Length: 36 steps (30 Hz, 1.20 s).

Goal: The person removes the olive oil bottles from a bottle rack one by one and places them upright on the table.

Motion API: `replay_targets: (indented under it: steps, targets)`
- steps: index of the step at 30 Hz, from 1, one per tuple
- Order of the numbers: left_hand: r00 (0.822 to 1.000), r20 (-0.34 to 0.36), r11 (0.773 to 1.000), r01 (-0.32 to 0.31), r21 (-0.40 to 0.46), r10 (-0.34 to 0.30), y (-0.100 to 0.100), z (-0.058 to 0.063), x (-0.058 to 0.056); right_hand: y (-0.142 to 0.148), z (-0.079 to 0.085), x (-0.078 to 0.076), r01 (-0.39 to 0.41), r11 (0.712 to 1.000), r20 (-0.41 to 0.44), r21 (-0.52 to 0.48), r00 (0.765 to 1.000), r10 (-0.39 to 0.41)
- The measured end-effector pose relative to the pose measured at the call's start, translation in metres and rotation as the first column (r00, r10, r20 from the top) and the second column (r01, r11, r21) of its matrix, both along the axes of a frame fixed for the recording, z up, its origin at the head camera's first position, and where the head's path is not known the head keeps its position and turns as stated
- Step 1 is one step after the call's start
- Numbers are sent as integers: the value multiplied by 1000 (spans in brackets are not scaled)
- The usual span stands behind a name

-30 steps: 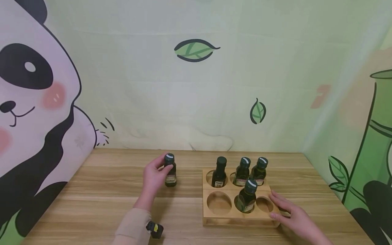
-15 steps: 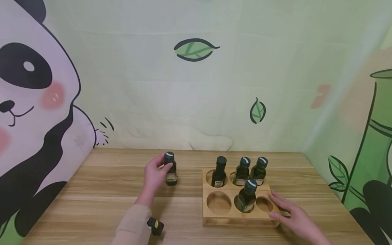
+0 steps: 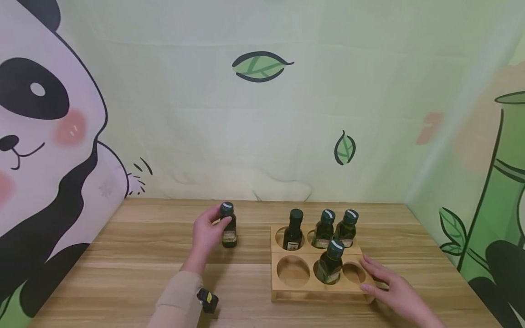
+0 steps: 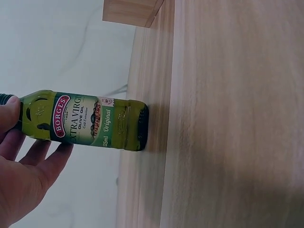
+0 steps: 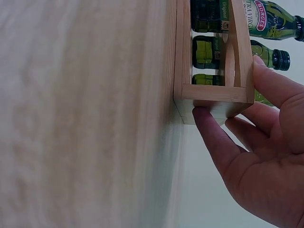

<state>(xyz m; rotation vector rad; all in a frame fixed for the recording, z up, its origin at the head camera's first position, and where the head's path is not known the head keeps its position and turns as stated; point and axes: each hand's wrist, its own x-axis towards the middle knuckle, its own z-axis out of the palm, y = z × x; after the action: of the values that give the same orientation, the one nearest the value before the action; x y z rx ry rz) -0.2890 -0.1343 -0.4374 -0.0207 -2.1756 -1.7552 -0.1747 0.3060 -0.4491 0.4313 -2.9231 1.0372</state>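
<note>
- Currently, the person's left hand (image 3: 206,234) pinches a green glass olive-oil bottle (image 3: 229,237) near its dark cap, thumb and fingers clamped on the neck and shoulder.
- That bottle is nearly upright over the wood-grained bench (image 3: 135,255), left of and apart from the rack – whether its base touches the wood, I cannot tell.
- Its green-and-cream label, turned sideways in the left wrist view, reads BORGES and OLIVE OIL.
- At the other side, the right hand (image 3: 391,288) holds the right end of a light-brown rectangular wooden rack (image 3: 311,295), thumb at the top board and fingers against the end wall.
- Three dark bottles stand in the rack's back row: a slim, long-necked one (image 3: 293,232) at left, then two shorter, capped ones (image 3: 324,230) (image 3: 346,230).
- Another capped dark green bottle (image 3: 330,264) leans slightly in the front row's middle hole.
- A small black box-shaped device (image 3: 209,300) sits beside the beige left sleeve (image 3: 178,294).
- Behind rises a pale green backdrop (image 3: 197,127) – printed with a panda, leaves and bamboo.
</note>
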Motion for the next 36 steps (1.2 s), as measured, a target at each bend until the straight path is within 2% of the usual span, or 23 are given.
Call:
replay_targets:
  steps: [8,20,29,36]
  targets:
    - [1000,-10,1000,-2,1,2,-1,0,-1,1,-1,0,0,1000,-7,0,1000,0]
    - [999,0,999,42,34,-42,-4,-5,-1,0,-1,0,4,1000,-4,-13,1000,-4]
    - [999,-37,999,16,48,-14,-7,-14,10,1,-1,0,3,1000,-15,-5,1000,-3]
    - [998,-41,999,-36,32,37,-9,-11,24,1,-1,0,1,1000,-13,-2,1000,-1]
